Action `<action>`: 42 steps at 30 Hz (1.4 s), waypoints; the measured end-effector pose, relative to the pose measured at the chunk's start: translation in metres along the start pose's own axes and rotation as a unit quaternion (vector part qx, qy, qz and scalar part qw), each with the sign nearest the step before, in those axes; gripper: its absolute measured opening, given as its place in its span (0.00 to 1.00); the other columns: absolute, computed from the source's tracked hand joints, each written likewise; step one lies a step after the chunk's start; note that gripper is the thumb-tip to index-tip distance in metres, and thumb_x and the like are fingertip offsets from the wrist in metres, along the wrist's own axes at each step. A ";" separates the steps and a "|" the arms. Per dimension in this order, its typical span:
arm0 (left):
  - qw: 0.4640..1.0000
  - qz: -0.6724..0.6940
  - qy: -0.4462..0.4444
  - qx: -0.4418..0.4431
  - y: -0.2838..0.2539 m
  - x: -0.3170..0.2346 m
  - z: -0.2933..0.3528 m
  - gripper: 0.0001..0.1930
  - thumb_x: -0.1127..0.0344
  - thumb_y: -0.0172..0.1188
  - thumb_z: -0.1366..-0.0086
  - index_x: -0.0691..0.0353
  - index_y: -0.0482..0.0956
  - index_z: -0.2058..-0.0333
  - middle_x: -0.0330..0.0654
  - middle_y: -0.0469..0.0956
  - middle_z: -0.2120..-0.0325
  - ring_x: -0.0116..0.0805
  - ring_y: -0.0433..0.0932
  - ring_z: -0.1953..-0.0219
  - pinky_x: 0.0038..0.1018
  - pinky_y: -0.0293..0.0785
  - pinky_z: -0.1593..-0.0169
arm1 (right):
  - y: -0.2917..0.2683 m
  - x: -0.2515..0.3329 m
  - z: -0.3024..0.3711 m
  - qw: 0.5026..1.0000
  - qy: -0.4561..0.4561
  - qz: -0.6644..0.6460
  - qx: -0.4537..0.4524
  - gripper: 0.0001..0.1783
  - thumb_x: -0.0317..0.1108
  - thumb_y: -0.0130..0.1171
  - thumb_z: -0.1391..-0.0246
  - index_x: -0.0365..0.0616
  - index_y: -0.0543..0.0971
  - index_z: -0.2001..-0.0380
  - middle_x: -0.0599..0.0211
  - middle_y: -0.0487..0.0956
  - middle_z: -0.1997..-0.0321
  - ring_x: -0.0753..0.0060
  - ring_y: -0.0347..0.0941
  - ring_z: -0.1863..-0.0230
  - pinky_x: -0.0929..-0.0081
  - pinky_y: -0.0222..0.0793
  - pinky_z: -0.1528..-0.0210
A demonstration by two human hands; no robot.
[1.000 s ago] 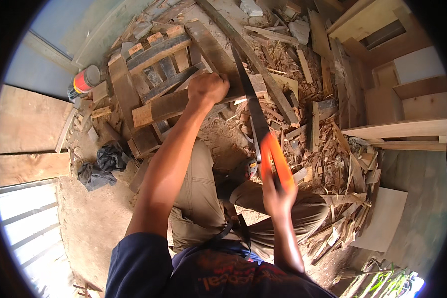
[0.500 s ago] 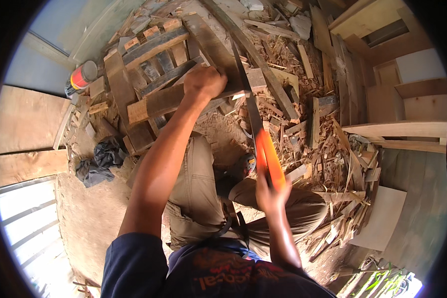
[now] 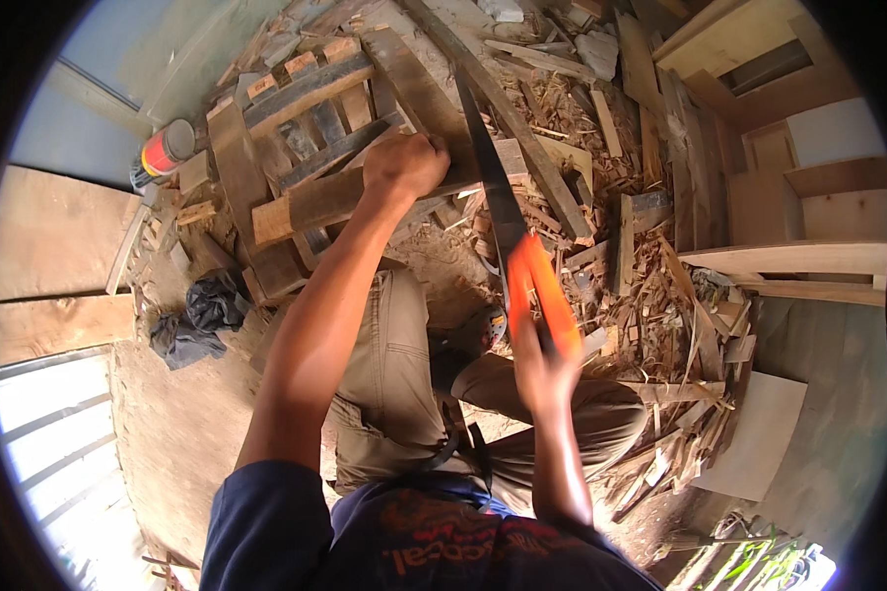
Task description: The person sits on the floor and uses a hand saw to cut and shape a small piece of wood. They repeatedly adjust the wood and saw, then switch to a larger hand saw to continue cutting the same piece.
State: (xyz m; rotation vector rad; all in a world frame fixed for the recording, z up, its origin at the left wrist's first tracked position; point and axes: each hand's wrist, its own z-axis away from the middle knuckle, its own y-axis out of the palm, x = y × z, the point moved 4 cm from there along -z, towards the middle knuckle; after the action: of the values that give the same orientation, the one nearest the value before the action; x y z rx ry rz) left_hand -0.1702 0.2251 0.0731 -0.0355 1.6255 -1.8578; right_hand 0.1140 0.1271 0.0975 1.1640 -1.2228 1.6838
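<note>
My right hand is wrapped around the orange handle of a handsaw. The dark blade slants up and away to the left, crossing a wooden board near its right end. On that board presses my left hand, closed like a fist around its edge, just left of the blade. The board lies across a wide dark plank and other timber. My left fingertips are hidden from view.
Stacked wood blocks lie at the far left, near a red-and-yellow can and a black plastic bag. Wood scraps and shavings cover the ground on the right. A pale wooden cabinet frame stands at the right edge.
The saw handle and my right hand have shifted slightly, and the blade now shows more of its flat side. My left hand stays in place on the board.
</note>
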 end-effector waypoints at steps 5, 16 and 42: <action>1.000 -0.017 -0.010 0.001 0.001 -0.010 -0.004 0.29 0.48 0.35 0.28 0.64 0.77 0.48 0.58 0.80 0.54 0.58 0.78 0.48 0.46 0.73 0.42 | 0.028 0.015 -0.040 0.999 -0.015 -0.030 -0.018 0.13 0.32 0.61 0.43 0.33 0.74 0.76 0.72 0.70 0.84 0.85 0.63 0.80 0.74 0.61 0.79; 0.993 0.026 -0.118 -0.003 -0.008 0.013 -0.038 0.32 0.47 0.31 0.27 0.61 0.83 0.53 0.51 0.80 0.50 0.49 0.78 0.45 0.40 0.72 0.40 | -0.052 0.010 0.053 0.996 0.074 -0.023 -0.043 0.12 0.31 0.65 0.44 0.36 0.76 0.76 0.75 0.75 0.79 0.90 0.66 0.76 0.80 0.61 0.77; 0.988 0.008 -0.026 0.151 0.000 0.002 -0.027 0.31 0.52 0.35 0.30 0.60 0.63 0.33 0.55 0.60 0.33 0.52 0.59 0.31 0.38 0.56 0.30 | -0.042 -0.001 0.077 0.990 -0.129 -0.061 0.015 0.11 0.33 0.62 0.39 0.36 0.74 0.62 0.66 0.78 0.75 0.79 0.73 0.75 0.76 0.70 0.70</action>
State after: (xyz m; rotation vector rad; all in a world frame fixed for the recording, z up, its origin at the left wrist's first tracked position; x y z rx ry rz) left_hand -0.1836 0.2476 0.0659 0.0602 1.2909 -2.0540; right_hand 0.1718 0.0643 0.1188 1.4809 -1.2552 1.4982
